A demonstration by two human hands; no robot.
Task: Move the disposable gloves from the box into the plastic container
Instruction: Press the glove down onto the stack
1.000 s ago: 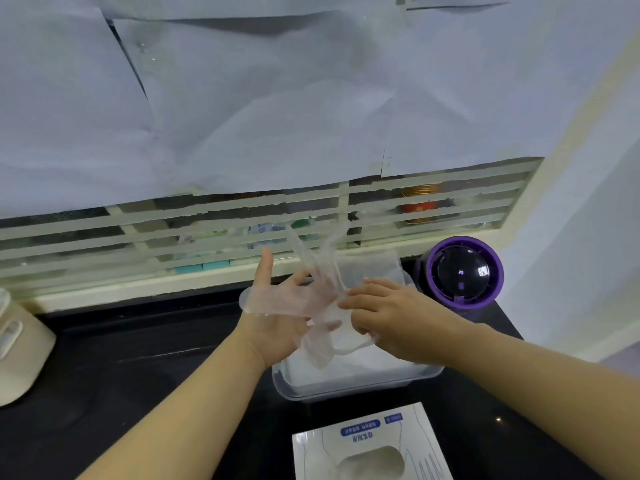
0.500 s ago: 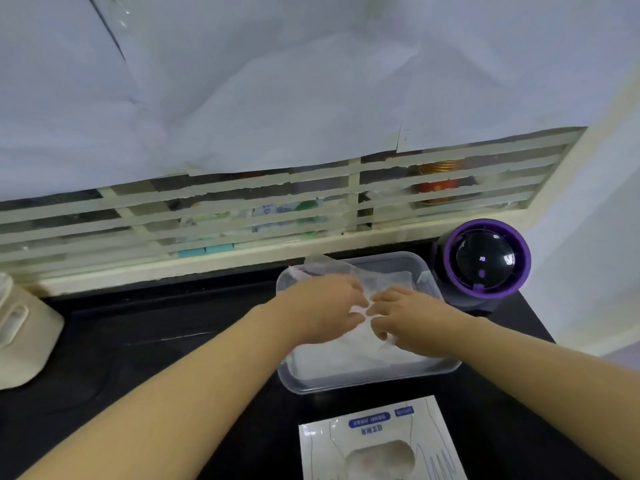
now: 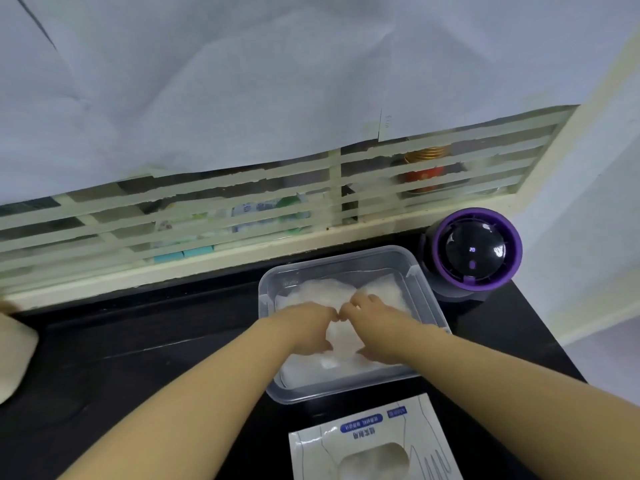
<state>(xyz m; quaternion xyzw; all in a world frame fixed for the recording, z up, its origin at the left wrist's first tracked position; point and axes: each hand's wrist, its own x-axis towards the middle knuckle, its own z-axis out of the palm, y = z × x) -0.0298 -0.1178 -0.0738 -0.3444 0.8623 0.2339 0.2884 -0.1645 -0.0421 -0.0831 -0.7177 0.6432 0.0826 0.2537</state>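
clear plastic container (image 3: 267, 303), glossy black counter (image 3: 138, 358)

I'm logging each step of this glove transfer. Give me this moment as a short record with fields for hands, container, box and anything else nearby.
left hand: on the gloves inside the container, fingers bent down; grip unclear
right hand: beside the left, also on the gloves; grip unclear
container: clear plastic, on the black counter, holds a pile of gloves
box: nearer the person than the container; its opening shows more gloves inside
other: round purple-rimmed device to the right of the container
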